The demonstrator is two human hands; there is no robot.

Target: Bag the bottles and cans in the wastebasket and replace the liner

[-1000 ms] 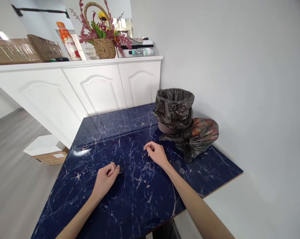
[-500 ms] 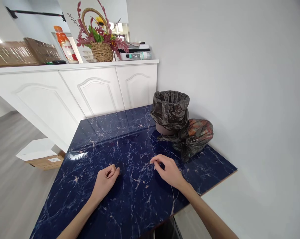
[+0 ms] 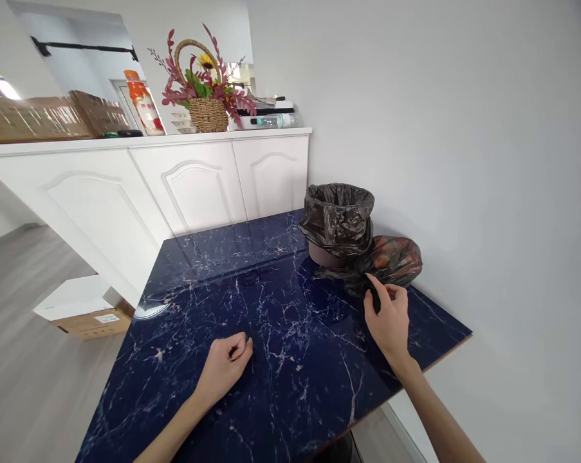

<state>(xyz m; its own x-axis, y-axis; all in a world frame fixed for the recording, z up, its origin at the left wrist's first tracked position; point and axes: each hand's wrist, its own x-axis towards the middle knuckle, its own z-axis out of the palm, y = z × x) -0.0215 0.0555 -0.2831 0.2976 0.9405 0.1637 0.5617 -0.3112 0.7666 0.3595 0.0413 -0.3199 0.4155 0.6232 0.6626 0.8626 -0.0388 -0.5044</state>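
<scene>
My left hand (image 3: 225,364) rests over the table with its fingers curled into a loose fist, and nothing shows in it. Further right, my right hand (image 3: 388,319) is at the near side of a filled black plastic bag (image 3: 395,258), thumb and forefinger apart. Its fingertips overlap the bag's gathered end, and I cannot tell whether they touch it. Reddish contents show through the thin plastic. Close beside the bag stands a round trash bin (image 3: 325,256), upright, with a black bin liner (image 3: 336,222) folded over its rim.
The dark blue marbled table (image 3: 213,283) meets a white wall (image 3: 439,161) on the right. Behind it is a white cabinet (image 3: 193,186) bearing a flower basket (image 3: 208,114), an orange-capped bottle (image 3: 144,106) and a clear bottle (image 3: 276,121). A cardboard box (image 3: 87,315) lies on the floor at left.
My right hand has moved right and away from me to the filled bag, its thumb and forefinger spreading. My left hand has shifted slightly right and nearer, still curled. The view has tilted a little.
</scene>
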